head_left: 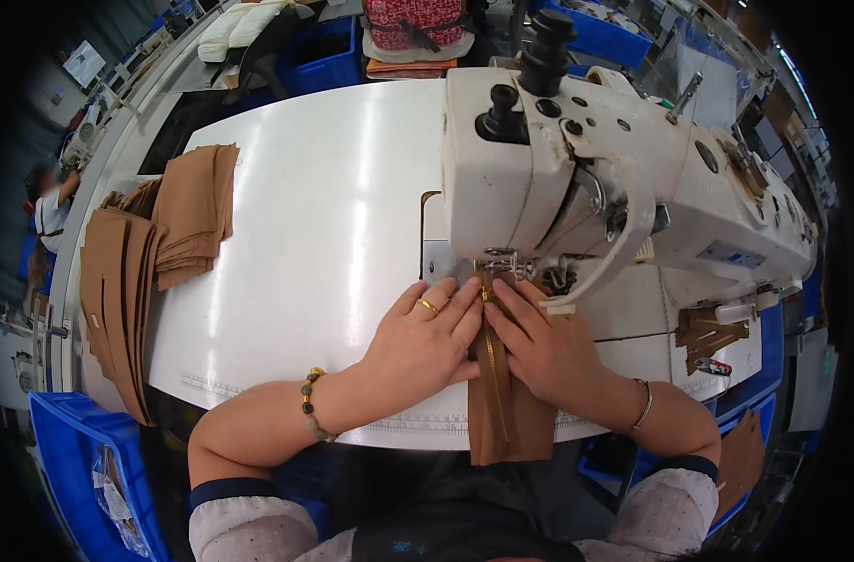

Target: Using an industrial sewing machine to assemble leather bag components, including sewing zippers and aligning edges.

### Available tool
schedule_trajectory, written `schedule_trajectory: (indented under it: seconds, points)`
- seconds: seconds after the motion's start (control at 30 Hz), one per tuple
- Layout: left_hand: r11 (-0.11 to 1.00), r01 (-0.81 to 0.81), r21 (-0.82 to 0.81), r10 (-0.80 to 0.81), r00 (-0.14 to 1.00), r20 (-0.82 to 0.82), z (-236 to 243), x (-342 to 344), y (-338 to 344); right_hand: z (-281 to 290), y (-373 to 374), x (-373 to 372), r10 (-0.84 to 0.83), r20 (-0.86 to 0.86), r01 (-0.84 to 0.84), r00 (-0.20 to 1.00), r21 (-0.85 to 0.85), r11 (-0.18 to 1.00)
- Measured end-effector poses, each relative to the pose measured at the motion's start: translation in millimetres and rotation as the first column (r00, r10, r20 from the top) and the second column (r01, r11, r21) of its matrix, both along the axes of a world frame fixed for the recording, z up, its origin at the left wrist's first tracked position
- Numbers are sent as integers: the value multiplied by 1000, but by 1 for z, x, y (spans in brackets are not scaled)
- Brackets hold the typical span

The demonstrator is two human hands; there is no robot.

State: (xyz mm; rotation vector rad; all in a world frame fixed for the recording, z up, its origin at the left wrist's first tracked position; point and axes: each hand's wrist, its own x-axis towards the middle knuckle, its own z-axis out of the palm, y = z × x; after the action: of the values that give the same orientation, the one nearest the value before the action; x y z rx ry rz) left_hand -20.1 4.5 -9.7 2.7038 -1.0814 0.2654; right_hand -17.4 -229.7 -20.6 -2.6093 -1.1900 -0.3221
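Observation:
A brown fabric piece point(537, 433) with a brass-toothed zipper point(492, 361) lies under the presser foot of a white sewing machine point(497, 178). Its lower end hangs over the table's front edge. My left hand point(413, 342), with a gold ring, rests flat to the left of the zipper, fingers stretched toward the needle area and fingertips at the fabric's edge. To the right, my right hand point(560, 361) lies on the fabric with its fingers extended beside the zipper. Both hands are open, pressing from above. The needle tip is too small to make out.
Stacks of brown fabric pieces point(195, 211) lie at the left of the white table point(296, 253). Brown scraps point(708, 335) and a small dark tool point(714, 367) sit at the right. Blue bins point(90, 468) flank the table. A person point(51, 208) works far left.

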Motion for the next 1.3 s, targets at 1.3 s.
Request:
schedule_trajectory:
  seconds: [1.3]
  points:
    - [996, 20, -84, -2, 978, 208, -9, -85, -11, -8, -2, -98, 293, 187, -322, 938, 146, 936]
